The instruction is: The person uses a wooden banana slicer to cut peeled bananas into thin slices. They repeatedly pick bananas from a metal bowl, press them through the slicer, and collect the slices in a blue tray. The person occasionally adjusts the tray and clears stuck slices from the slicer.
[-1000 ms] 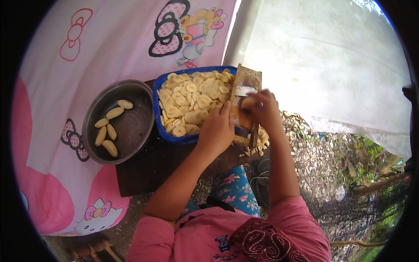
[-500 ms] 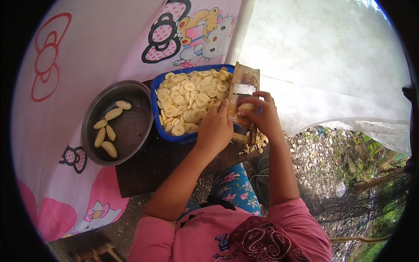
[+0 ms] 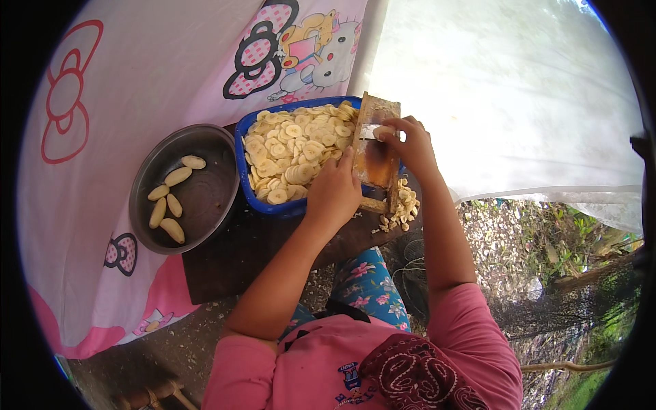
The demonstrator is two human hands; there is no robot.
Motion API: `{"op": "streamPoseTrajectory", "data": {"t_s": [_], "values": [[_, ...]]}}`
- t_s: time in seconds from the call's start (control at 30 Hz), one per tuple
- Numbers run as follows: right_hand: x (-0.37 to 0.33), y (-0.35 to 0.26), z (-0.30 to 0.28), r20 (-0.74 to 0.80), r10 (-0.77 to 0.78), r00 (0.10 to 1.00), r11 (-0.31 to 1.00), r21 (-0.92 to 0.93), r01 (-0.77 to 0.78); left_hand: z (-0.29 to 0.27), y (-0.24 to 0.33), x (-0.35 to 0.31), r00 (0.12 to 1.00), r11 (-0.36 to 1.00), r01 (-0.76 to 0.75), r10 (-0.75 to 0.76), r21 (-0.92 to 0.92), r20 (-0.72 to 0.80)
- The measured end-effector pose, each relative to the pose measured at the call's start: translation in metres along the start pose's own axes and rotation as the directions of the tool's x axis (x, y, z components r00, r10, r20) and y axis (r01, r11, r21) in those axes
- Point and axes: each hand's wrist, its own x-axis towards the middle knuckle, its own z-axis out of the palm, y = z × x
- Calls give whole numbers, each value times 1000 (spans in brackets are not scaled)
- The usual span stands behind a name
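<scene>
A wooden slicer board point(image 3: 376, 167) with a metal blade point(image 3: 369, 132) leans over the right side of a blue basin point(image 3: 240, 158). Round banana slices point(image 3: 290, 147) fill the basin. My left hand point(image 3: 335, 188) grips the slicer's left edge, thumb and fingers against the wood. On the board at the blade, my right hand point(image 3: 410, 143) pinches a peeled banana point(image 3: 384, 132), mostly hidden by the fingers. Small banana bits point(image 3: 403, 205) lie in a heap beside the slicer's lower end.
To the left stands a round dark metal bowl point(image 3: 222, 229) with several peeled bananas point(image 3: 178, 175) in it. Both containers rest on a dark tabletop point(image 3: 236, 270). A printed pink cloth point(image 3: 137, 82) hangs at the left, a white sheet point(image 3: 492, 102) at the right.
My right hand has slid the banana up along the board, from below the blade onto it. My left hand keeps its hold on the slicer. The view has shifted slightly.
</scene>
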Motion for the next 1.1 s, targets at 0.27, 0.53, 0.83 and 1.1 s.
{"op": "streamPoseTrajectory", "data": {"t_s": [0.27, 0.53, 0.83, 1.1], "values": [[-52, -34, -14, -206, -75, 976, 981, -192, 35, -9, 8, 0, 989, 987, 129, -121, -99, 87], [-75, -48, -14, -64, -158, 985, 957, -256, 137, -13, -1, 28, 953, 949, 207, -140, -237, 269], [-16, -11, 9, -98, 12, 995, 998, 56, -7, -9, 0, 19, 962, 966, 189, -146, -176, 231], [-33, -34, -5, 66, 13, 998, 985, -174, -1, -9, 4, 22, 964, 964, 211, -178, -164, 196]]}}
